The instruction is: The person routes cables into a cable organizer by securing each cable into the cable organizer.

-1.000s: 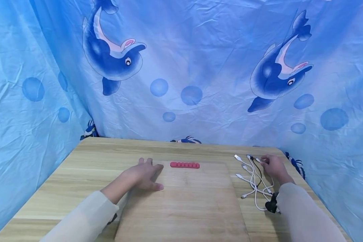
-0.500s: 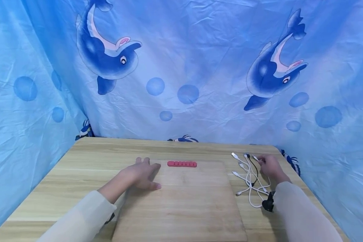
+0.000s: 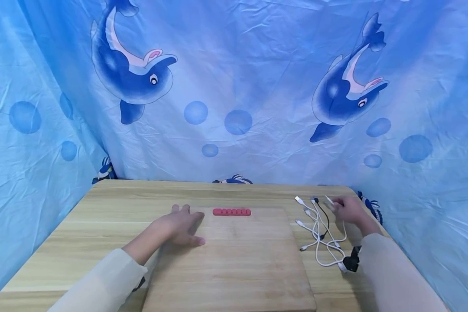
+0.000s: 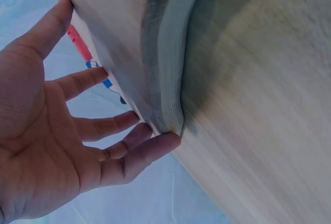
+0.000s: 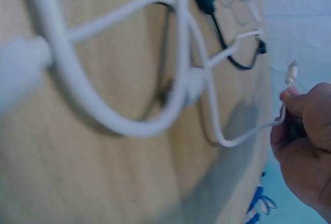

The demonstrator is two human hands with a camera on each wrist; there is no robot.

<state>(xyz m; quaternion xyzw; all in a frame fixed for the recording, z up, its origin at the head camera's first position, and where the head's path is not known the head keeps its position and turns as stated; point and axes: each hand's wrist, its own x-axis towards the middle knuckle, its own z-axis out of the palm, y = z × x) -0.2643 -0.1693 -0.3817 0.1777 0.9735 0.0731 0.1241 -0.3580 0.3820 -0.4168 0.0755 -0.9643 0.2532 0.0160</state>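
Observation:
In the head view my left hand (image 3: 181, 227) rests with spread fingers on the far left corner of a wooden board (image 3: 234, 268). Its fingertips touch the board's edge (image 4: 168, 69) in the left wrist view. At the right, my right hand (image 3: 350, 211) pinches a white charging cable (image 5: 290, 74) just behind its connector, which points up and away from the fingers. The rest of that cable trails down into a tangle of white cables (image 3: 318, 238). A red cable holder strip (image 3: 232, 212) with several slots lies at the board's far edge.
Among the white cables lies a black cable (image 3: 326, 219). The wooden table (image 3: 113, 208) extends around the board. A blue curtain (image 3: 218, 65) with printed dolphins hangs behind the table and along its sides. A black wrist strap (image 3: 351, 260) sits by the right sleeve, close to the cables.
My right hand has raised the pinched connector slightly from the table, and its cable has shifted within the tangle. My left hand stays on the board. The head view has turned slightly right.

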